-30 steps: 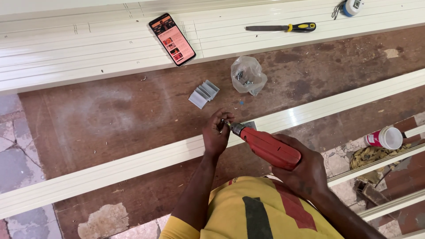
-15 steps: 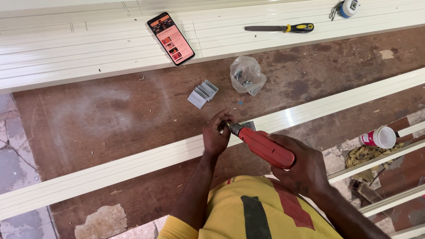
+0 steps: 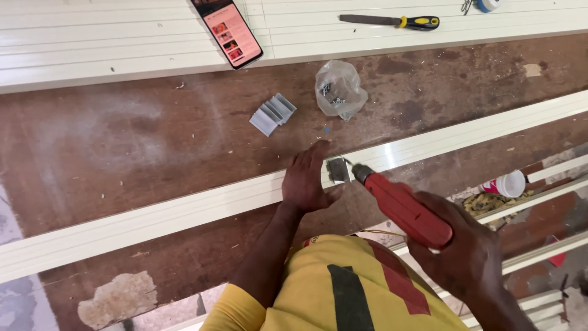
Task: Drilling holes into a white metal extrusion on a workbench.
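Worn brown plywood (image 3: 122,153) serves as the workbench, seen from the head camera, with a long cream aluminium profile (image 3: 184,205) running across it as the landmark. On that profile the left hand (image 3: 306,181) lies flat, fingers spread and closed on nothing, steadying it just beside a small grey metal bracket (image 3: 337,170). The right hand (image 3: 468,251) is wrapped tight around a red power drill (image 3: 404,208), whose tip meets the bracket's edge. Beyond the profile lie a ridged grey metal offcut (image 3: 273,113) and a clear plastic bag of screws (image 3: 340,89); farther back, on stacked cream panels (image 3: 92,43), rest a smartphone (image 3: 228,30) and a yellow-handled file (image 3: 392,21). The work appears to be at the fastening stage; a next move would call for a square, steady drill and a firmly pinned profile.
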